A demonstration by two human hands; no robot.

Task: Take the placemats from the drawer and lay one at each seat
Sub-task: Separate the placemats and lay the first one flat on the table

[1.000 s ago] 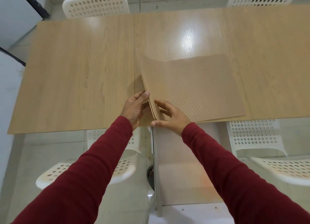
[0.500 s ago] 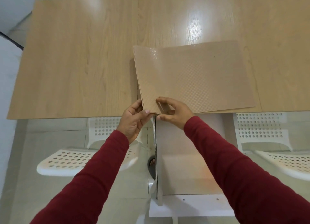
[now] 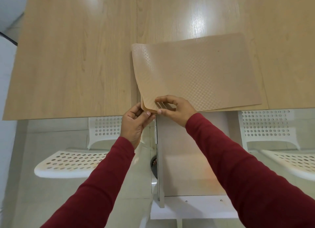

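Note:
A stack of tan, dotted placemats [image 3: 201,74] lies on the wooden table [image 3: 71,57] near its front edge, right of the centre seam. My left hand [image 3: 134,123] pinches the stack's near left corner from below. My right hand [image 3: 175,108] holds the same corner from above, thumb and fingers on the top mat, whose left edge curls slightly up. An open drawer [image 3: 187,159] extends from under the table below my hands; its inside looks bare.
White perforated chairs stand at the near side: one at the left [image 3: 73,161], one at the right [image 3: 279,142]. The pale tiled floor shows below the table edge.
The left edge of the top mats, lifted high a second ago, has come down nearly flat. Both hands slid back to the stack's near left corner. The camera tilted down.

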